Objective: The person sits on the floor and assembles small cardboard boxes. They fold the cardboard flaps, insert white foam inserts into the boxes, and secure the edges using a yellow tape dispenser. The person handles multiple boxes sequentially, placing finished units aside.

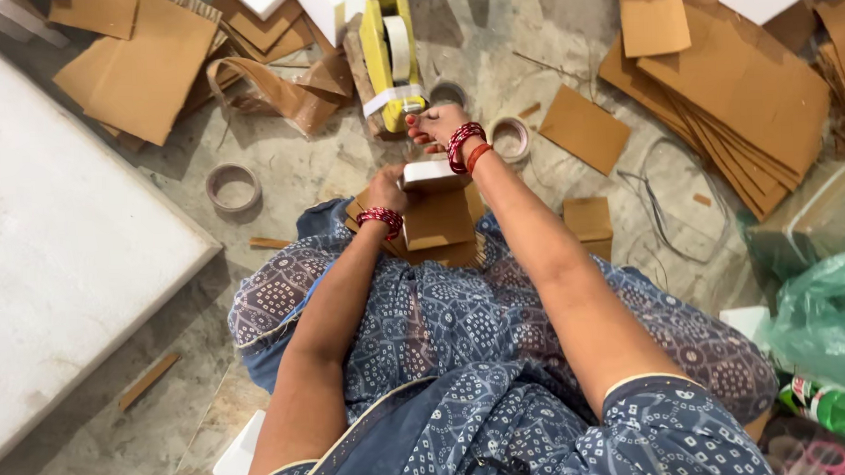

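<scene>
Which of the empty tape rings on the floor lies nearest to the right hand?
The ring just right of the right hand, beside its bangles. The ring near the white board lies far off to the left.

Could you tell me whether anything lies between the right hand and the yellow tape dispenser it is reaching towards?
Nothing visible does. The right hand has its fingertips right at the near end of the yellow tape dispenser, with no object between them. The left hand is at the small white box on the lap.

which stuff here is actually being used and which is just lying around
In use: small white block under left hand; yellow tape dispenser by right hand; brown cardboard pieces on the lap.
Lying about: empty tape rings; cardboard stack; green plastic bag.
</scene>
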